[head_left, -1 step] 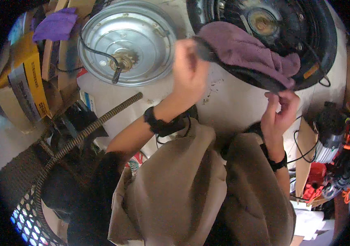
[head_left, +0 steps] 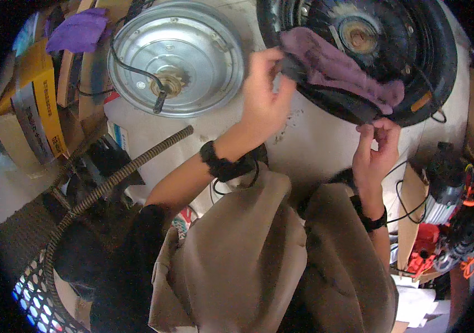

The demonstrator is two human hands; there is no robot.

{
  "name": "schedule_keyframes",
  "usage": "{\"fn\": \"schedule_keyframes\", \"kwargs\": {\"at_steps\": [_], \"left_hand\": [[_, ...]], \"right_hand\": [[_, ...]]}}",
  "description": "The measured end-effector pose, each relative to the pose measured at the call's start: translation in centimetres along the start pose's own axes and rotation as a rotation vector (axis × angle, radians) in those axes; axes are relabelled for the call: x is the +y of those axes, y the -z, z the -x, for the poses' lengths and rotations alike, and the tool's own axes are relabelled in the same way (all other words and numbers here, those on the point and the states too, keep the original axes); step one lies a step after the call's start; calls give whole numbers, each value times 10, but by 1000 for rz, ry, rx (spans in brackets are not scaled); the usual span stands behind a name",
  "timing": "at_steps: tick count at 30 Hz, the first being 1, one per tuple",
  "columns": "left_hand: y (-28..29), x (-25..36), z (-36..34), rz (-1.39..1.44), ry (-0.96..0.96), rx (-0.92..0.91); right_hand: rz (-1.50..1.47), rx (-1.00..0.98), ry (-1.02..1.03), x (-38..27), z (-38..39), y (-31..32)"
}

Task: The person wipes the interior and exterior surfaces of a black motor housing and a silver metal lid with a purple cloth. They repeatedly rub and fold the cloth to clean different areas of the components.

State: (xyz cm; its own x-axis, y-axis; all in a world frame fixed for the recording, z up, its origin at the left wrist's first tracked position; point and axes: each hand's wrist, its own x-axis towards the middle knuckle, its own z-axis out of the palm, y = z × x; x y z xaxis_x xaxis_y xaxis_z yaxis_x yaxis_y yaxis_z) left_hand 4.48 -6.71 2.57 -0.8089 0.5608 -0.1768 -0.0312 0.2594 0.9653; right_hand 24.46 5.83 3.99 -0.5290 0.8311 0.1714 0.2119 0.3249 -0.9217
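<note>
My left grip (head_left: 282, 69) pinches, its fingers (head_left: 263, 59) curled inward, my left forearm (head_left: 180, 178) slanting down to its left. Lower and to its right, my right grip (head_left: 371, 125) pinches too, right wrist (head_left: 371, 194) beneath.

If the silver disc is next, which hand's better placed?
Likely left: the left hand is beside the silver disc; the right hand is farther, by the black wheel. Both apparently pinch a dark strip.

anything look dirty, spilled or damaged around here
Yes: dark specks lie scattered on the pale floor near the left hand, like dropped debris, and the hub of the black wheel is stained brown, possibly rust, unlike its darker surroundings.
</note>
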Motion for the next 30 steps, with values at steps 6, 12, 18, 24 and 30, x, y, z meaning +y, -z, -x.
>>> {"fn": "schedule_keyframes", "kwargs": {"at_steps": [6, 12, 18, 24, 30], "left_hand": [[-30, -20, -25, -383, -482, -94], [-37, -32, -11, -490, -541, -176], [-41, -29, -18, -409, -663, -199], [-52, 2, -60, -365, -624, -89], [-49, -9, -51, -575, -779, -142]], "right_hand": [[288, -148, -138, -19, -25, -29], [-85, -321, -332, -15, -7, -61], [332, -376, 60, -23, -7, -61], [641, -241, 321, -21, -39, -48], [733, -148, 386, 0, -41, -48]]}}
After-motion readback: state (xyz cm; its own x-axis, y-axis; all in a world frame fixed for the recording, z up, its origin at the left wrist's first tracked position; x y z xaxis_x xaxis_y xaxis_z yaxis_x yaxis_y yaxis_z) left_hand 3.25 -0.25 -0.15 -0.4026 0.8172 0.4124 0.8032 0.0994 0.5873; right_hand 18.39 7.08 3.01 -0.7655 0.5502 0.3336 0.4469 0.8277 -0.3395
